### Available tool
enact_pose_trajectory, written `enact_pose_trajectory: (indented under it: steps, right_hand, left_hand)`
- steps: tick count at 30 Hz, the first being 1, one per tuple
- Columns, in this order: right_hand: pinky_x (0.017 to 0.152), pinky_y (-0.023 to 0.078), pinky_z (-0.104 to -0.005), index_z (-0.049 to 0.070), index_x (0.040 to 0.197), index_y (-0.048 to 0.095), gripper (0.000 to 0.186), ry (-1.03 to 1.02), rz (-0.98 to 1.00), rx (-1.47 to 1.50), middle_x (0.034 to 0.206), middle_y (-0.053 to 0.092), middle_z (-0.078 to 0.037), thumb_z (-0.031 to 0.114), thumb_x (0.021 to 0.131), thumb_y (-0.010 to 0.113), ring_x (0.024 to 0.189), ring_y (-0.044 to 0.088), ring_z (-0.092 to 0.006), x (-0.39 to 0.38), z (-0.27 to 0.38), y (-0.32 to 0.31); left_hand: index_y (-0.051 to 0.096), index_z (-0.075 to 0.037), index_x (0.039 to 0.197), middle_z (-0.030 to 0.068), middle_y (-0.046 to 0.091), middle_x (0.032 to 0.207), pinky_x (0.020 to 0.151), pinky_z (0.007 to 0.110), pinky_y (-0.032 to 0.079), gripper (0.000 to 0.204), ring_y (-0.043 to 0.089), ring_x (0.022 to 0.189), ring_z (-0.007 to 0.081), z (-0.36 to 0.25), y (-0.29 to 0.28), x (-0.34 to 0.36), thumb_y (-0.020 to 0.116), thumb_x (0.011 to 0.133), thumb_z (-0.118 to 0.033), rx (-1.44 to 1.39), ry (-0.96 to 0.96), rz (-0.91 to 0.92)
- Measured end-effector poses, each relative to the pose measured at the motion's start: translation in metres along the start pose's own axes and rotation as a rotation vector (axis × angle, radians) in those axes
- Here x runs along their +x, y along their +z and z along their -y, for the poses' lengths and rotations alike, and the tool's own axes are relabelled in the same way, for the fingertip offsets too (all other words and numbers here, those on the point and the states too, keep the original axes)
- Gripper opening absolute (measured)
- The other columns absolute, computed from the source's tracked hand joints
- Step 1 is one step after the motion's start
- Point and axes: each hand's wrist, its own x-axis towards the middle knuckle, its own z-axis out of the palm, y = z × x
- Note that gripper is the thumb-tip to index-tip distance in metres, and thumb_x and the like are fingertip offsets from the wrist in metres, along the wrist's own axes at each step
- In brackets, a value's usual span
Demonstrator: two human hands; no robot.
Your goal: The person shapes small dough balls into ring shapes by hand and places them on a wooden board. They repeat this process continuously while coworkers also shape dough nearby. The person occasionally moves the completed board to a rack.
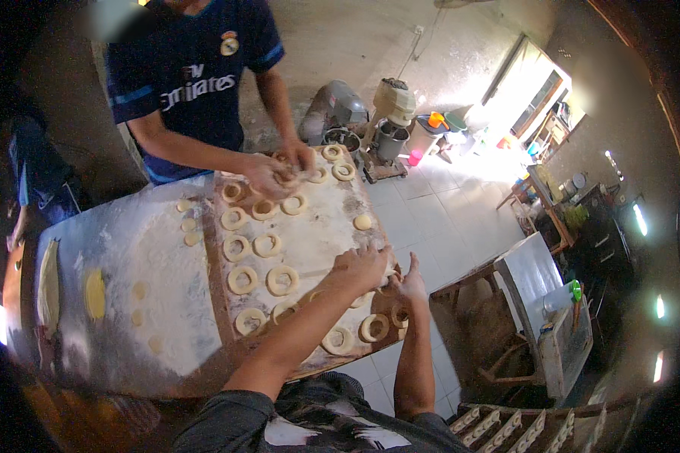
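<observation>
Over the right edge of the floured board (321,240), my two hands are close together around a small pale piece of dough (391,273), mostly hidden by fingers. My left hand (361,266) curls over it from the left. My right hand (409,287) presses at it from the right, one digit pointing up. Rows of dough rings cover the board, among them a ring (282,280) left of my forearm and a ring (374,328) below my hands. A round dough ball (363,222) lies just beyond my left hand.
Across the table a co-worker's hands (276,175) work a dough ring. On the floured metal tabletop (140,249) at left lie dough strips (95,294) and small dough balls (187,225). A mixer (393,106) stands beyond; a wooden stand (540,317) is at right, slatted racks (506,430) lower right.
</observation>
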Motion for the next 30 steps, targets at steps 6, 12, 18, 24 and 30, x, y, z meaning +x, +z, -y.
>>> enact_pose_trajectory:
  steps: [6, 12, 18, 24, 30]
  right_hand:
    - [0.092, 0.048, -0.0503, 0.007, 0.153, 0.023, 0.084, -0.364, -0.327, -0.109, 0.127, 0.057, -0.028, 0.038, 0.087, 0.067, 0.108, 0.060, -0.0429, -0.043, 0.046, 0.019]
    - [0.081, 0.050, -0.0453, 0.005, 0.114, 0.065, 0.031, -0.632, 0.122, 0.309, 0.101, 0.064, -0.018, 0.027, 0.093, 0.055, 0.088, 0.064, -0.0319, -0.165, 0.243, 0.106]
    - [0.084, 0.051, -0.0450, 0.004, 0.109, 0.066, 0.032, -1.104, 0.880, -0.134, 0.097, 0.067, -0.025, 0.029, 0.089, 0.061, 0.093, 0.067, -0.0376, -0.267, 0.364, 0.255]
    - [0.083, 0.051, -0.0463, 0.000, 0.095, 0.061, 0.036, -0.972, 0.882, -0.394, 0.093, 0.065, -0.022, 0.034, 0.087, 0.065, 0.089, 0.066, -0.0385, -0.300, 0.392, 0.325]
    - [0.076, 0.053, -0.0348, 0.006, 0.113, 0.046, 0.034, -0.737, 1.197, 0.294, 0.085, 0.060, -0.010, 0.005, 0.086, 0.066, 0.084, 0.063, -0.0200, -0.281, 0.390, 0.284]
  left_hand:
    - [0.037, -0.008, 0.146, 0.0245, 0.051, 0.129, 0.097, 0.058, 0.041, 0.066, 0.051, 0.120, 0.0428, 0.024, -0.017, -0.060, 0.063, 0.086, -0.020, -0.199, 0.029, -0.226]
    - [0.044, -0.002, 0.137, 0.0265, 0.061, 0.109, 0.081, 0.053, 0.048, 0.059, 0.062, 0.096, 0.0404, 0.154, -0.012, -0.237, 0.064, 0.083, -0.017, -0.267, -0.253, -0.679]
    - [0.058, 0.002, 0.109, 0.0289, 0.067, 0.090, 0.077, 0.052, 0.052, 0.030, 0.065, 0.088, 0.0460, 0.256, 0.046, -0.465, 0.061, 0.085, -0.016, -0.463, -1.003, -0.721]
    - [0.058, 0.002, 0.109, 0.0259, 0.069, 0.085, 0.074, 0.049, 0.055, 0.031, 0.068, 0.082, 0.0433, 0.277, 0.057, -0.510, 0.059, 0.093, -0.025, -0.783, -1.130, -0.603]
    - [0.068, -0.003, 0.108, 0.0167, 0.072, 0.092, 0.075, 0.040, 0.055, 0.032, 0.072, 0.088, 0.0283, 0.279, 0.020, -0.500, 0.065, 0.093, -0.030, -0.931, -0.871, -0.853]
